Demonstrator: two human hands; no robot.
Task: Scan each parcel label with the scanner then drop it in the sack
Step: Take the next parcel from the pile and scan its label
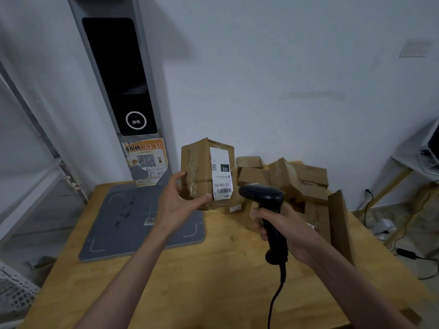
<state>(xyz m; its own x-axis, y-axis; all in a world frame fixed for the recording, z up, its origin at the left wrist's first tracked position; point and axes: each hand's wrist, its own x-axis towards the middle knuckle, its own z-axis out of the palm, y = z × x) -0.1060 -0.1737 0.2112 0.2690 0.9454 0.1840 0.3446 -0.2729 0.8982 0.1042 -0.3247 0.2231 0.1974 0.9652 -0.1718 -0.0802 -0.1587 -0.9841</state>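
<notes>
Wooden table [190, 281] against a pale wall, seen from above. Held up over its middle: a brown cardboard parcel [204, 172], lifted clear of the surface, its white label [222, 174] turned toward the camera with printing upside down and a barcode at the lower end. Gripped from the left side by the left hand [180, 198] — thumb curled along the bottom edge, fingers wrapped round the far side. Just beside it on the right, a black corded scanner [266, 203], head pointed at the label, handle clenched in the right hand [282, 231] with fingers closed fully round it; cable [275, 300] hanging down toward the lower edge of view. Behind the scanner, a heap of more cardboard parcels [297, 181] piled on the table's far right. Left of the hands, a grey mat [123, 224] with white corner marks lying flat. Beyond that, a tall grey kiosk [123, 79] with a dark screen and an orange poster [147, 160] at its foot. Wires [403, 233] on the floor at far right
</notes>
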